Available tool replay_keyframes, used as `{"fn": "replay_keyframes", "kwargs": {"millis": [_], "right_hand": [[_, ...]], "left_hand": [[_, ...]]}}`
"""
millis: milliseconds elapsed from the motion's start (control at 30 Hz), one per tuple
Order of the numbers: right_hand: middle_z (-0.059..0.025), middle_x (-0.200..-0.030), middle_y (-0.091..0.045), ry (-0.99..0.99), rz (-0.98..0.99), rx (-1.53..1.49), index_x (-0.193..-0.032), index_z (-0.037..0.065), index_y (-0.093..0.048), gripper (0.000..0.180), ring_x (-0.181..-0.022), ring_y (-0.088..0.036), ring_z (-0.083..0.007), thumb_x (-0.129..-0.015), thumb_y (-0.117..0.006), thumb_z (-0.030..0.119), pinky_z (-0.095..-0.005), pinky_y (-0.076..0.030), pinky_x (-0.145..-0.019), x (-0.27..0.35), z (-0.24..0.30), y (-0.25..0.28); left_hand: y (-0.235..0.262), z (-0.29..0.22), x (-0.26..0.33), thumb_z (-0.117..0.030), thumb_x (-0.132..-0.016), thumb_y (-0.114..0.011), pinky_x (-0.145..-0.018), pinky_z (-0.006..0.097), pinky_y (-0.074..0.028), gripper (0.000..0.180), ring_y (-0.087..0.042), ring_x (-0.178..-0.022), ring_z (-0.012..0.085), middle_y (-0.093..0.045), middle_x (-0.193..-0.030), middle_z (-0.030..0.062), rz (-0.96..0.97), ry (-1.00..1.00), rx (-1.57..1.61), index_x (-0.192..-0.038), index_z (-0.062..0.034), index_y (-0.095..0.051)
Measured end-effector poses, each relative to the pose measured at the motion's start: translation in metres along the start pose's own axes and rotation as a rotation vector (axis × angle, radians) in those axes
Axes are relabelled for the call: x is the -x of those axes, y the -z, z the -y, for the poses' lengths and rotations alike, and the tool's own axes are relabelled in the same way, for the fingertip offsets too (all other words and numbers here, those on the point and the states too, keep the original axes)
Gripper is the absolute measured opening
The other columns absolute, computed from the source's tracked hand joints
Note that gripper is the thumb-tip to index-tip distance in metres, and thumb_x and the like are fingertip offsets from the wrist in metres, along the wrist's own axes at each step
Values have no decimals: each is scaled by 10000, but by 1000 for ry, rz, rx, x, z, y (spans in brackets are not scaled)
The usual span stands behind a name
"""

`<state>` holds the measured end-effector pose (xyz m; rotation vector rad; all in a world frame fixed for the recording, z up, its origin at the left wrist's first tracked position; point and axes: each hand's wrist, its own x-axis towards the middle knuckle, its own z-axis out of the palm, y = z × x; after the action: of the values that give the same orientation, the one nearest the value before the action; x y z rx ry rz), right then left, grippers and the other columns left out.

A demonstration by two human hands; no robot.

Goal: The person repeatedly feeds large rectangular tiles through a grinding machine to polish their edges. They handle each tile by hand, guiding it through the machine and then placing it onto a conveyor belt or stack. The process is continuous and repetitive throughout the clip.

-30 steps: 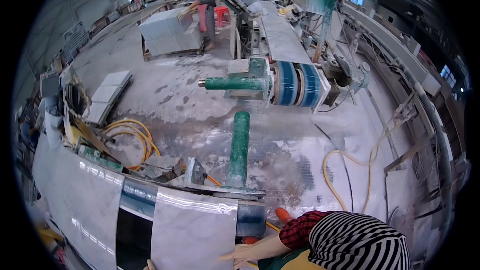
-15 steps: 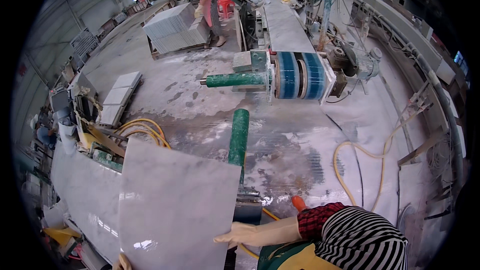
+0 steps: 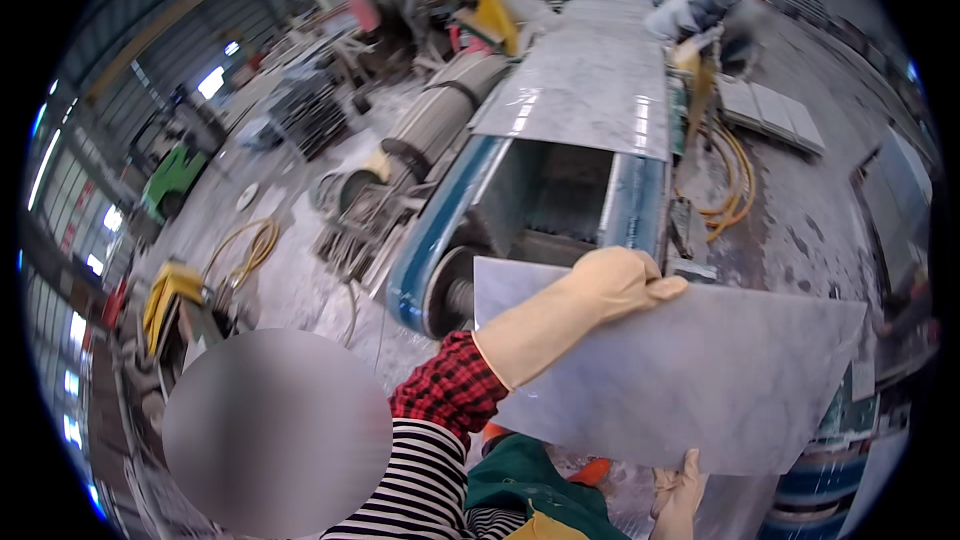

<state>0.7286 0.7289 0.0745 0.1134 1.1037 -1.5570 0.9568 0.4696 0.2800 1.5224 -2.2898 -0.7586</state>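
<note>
Conveyor line [image 3: 600, 90], blue-framed with a marble slab on its bed, now fills the view ahead where half a second ago an open wet floor with a green post lay, so the carrier has turned toward the machine. Grey marble tile [image 3: 690, 380], carried flat and just short of the conveyor's near end. Gloved hands: left hand [image 3: 610, 285] clamped over the far edge, right hand [image 3: 678, 495] gripping the near edge from below.

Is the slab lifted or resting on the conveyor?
Lifted: the slab is held between two gloved hands, left on top edge, right beneath.
</note>
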Motion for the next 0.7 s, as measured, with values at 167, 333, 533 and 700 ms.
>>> {"fn": "replay_keyframes", "kwargs": {"millis": [167, 333, 533, 700], "right_hand": [[-161, -1442, -521, -122, 70, 195, -1468, 38, -412, 566, -1299, -563, -345, -1013, -646, 279, -556, -534, -1058, 38, -9, 10], [-257, -1363, -597, 326, 725, 1925, -1511, -49, -392, 719, -1256, -554, -385, -974, -613, 374, -535, -368, -1099, 79, -25, -1], [-219, -1207, -648, -471, 367, 680, -1370, -22, -501, 520, -1031, -693, -357, -993, -682, 286, -501, -609, -847, 94, -153, -19], [-197, -816, -653, -569, 200, 922, -1176, -158, -584, 533, -720, -676, -304, -943, -751, 292, -379, -563, -694, 160, -227, -20]], "left_hand": [[-12, 24, 82, -657, -933, -513, -861, 408, -536, 634, -701, -952, 345, -743, -986, 169, 6, 202, -20, -1008, -91, -788], [3, 83, 206, -662, -936, -496, -865, 417, -536, 641, -700, -954, 359, -745, -981, 165, -164, 376, 23, -1008, -94, -785], [22, 176, 361, -717, -912, -534, -842, 441, -547, 685, -714, -933, 368, -746, -945, 183, -314, 605, 19, -977, -83, -784], [44, 206, 470, -630, -911, -602, -668, 447, -501, 649, -678, -699, 350, -682, -770, 240, -250, 980, 96, -830, -2, -746]]}}
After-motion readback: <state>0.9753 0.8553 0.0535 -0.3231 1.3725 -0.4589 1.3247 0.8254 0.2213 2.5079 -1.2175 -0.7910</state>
